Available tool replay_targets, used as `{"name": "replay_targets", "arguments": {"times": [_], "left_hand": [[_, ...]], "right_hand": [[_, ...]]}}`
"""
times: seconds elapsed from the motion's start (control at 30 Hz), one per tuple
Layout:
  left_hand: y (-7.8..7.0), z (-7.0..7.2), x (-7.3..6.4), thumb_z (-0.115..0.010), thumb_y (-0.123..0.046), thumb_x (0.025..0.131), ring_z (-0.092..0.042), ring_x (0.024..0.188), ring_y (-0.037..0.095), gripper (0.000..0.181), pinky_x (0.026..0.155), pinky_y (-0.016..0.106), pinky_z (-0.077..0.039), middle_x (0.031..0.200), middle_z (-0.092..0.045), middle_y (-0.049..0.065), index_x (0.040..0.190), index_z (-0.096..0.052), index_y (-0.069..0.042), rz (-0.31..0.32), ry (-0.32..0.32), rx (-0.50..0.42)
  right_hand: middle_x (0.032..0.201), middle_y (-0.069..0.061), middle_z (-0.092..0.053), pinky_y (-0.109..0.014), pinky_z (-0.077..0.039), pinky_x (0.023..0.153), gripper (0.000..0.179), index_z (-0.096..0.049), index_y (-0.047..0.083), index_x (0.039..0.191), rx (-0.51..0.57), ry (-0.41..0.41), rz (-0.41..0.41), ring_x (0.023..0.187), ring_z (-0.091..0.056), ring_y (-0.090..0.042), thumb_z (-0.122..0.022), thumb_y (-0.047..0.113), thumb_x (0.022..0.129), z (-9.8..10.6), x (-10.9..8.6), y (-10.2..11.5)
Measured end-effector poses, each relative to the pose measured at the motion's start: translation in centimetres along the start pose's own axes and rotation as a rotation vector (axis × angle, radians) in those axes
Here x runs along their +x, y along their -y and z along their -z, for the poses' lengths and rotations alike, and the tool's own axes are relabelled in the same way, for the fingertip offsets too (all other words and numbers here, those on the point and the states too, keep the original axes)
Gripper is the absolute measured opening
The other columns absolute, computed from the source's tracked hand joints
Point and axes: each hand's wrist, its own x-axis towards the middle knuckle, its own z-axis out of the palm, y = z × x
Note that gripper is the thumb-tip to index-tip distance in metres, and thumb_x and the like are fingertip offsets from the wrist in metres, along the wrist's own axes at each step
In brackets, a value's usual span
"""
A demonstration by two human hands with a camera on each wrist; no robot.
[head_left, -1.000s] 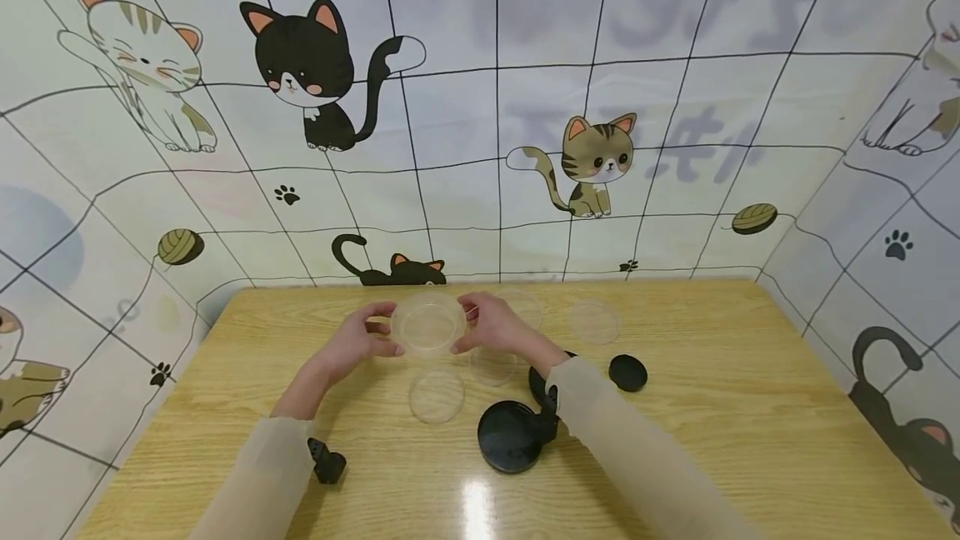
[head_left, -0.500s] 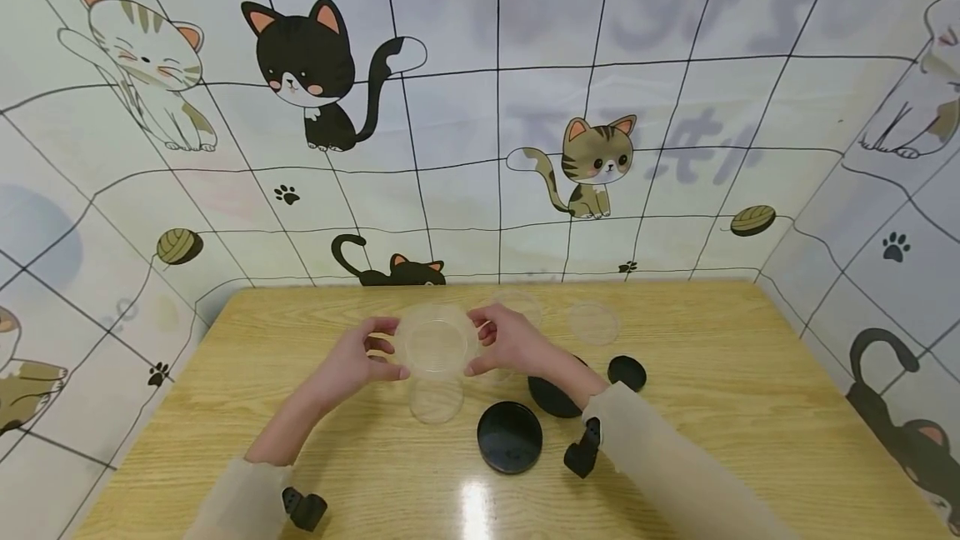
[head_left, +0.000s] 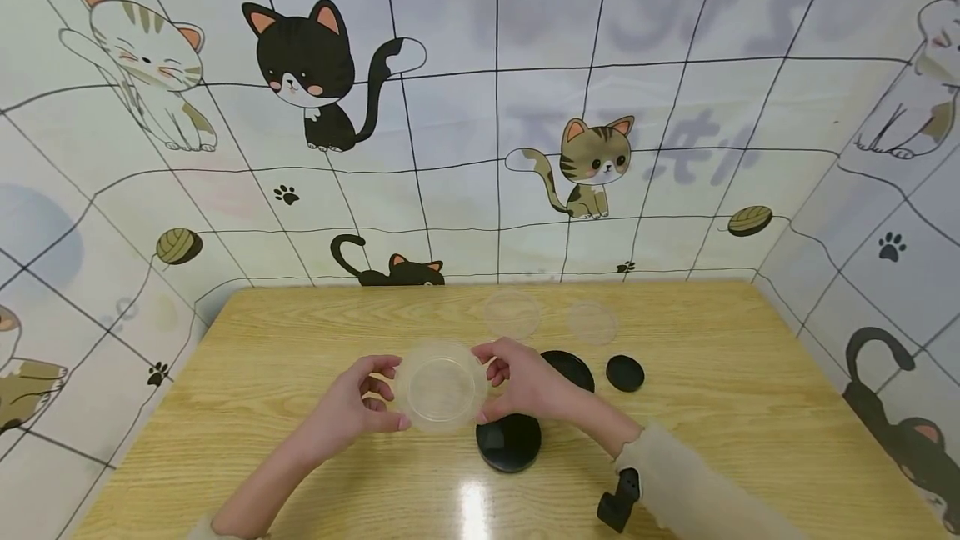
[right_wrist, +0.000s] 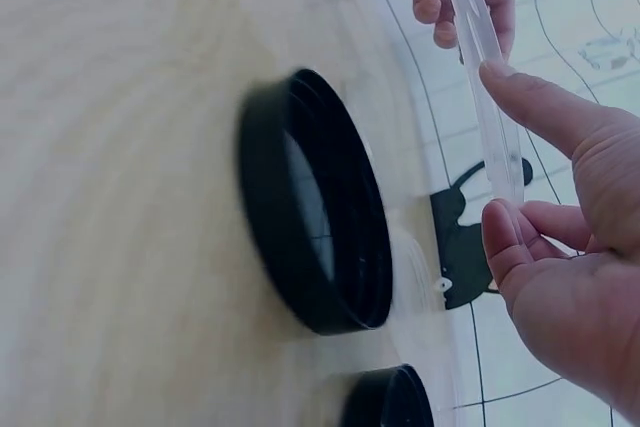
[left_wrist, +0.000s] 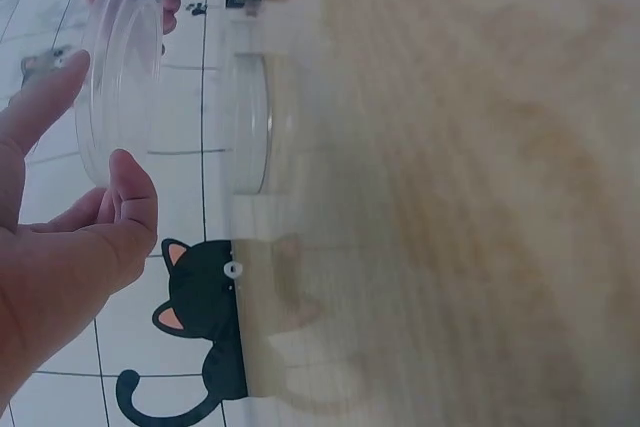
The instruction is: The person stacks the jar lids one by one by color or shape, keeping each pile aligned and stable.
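Note:
Both hands hold a clear round plastic lid (head_left: 441, 387) flat above the table, one at each side. My left hand (head_left: 352, 404) pinches its left rim between thumb and fingers; my right hand (head_left: 528, 386) pinches the right rim. Seen nearly edge-on in the right wrist view, the clear lid (right_wrist: 490, 97) is shallow with a stepped rim. A black round lid-like piece (head_left: 508, 446) lies just below the right hand's thumb. Behind the right wrist another black round piece (head_left: 568, 367) is partly covered.
A smaller black round piece (head_left: 626, 373) lies further right. Toward the back are two clear round pieces, one larger (head_left: 512, 315) and one smaller (head_left: 592, 323). The wooden table (head_left: 720, 440) meets a cat-print cloth (head_left: 465, 148) behind and at both sides.
Both hands have brought the clear lid nearer to the person and slightly right. It now covers the spot where clear round pieces showed on the table before.

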Motion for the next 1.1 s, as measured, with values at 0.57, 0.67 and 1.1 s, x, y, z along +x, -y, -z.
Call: {"name": "replay_targets", "arguments": {"times": [0.57, 0.67, 1.1], "left_hand": [[0.7, -2.6, -4.8, -0.093, 0.004, 0.067, -0.055, 0.084, 0.020, 0.088, 0.068, 0.025, -0.053, 0.126, -0.046, 0.021, 0.140, -0.044, 0.008, 0.053, 0.057, -0.070], [0.9, -2.8, -5.4, -0.093, 0.004, 0.066, -0.056, 0.085, 0.020, 0.091, 0.068, 0.024, -0.052, 0.129, -0.045, 0.021, 0.142, -0.043, 0.008, 0.056, 0.061, -0.061], [2.5, -2.8, -6.8, -0.093, 0.001, 0.067, -0.054, 0.082, 0.014, 0.093, 0.064, 0.022, -0.050, 0.124, -0.046, 0.019, 0.144, -0.039, 0.006, 0.023, 0.174, -0.031]], "right_hand": [[0.116, -0.006, -0.057, -0.028, -0.053, 0.080, 0.078, -0.057, -0.005, 0.137, 0.031, 0.033, 0.063, 0.086, -0.057, -0.010, -0.095, 0.011, 0.071, -2.7, -4.6, 0.2], [0.114, -0.004, -0.056, -0.025, -0.053, 0.080, 0.078, -0.058, -0.005, 0.136, 0.045, 0.040, 0.055, 0.086, -0.056, -0.009, -0.096, 0.011, 0.070, -3.2, -5.1, 0.3], [0.109, 0.000, -0.055, -0.023, -0.053, 0.079, 0.077, -0.060, -0.003, 0.136, 0.099, 0.051, 0.053, 0.086, -0.056, -0.004, -0.096, 0.006, 0.068, -4.9, -6.7, 0.6]]}}
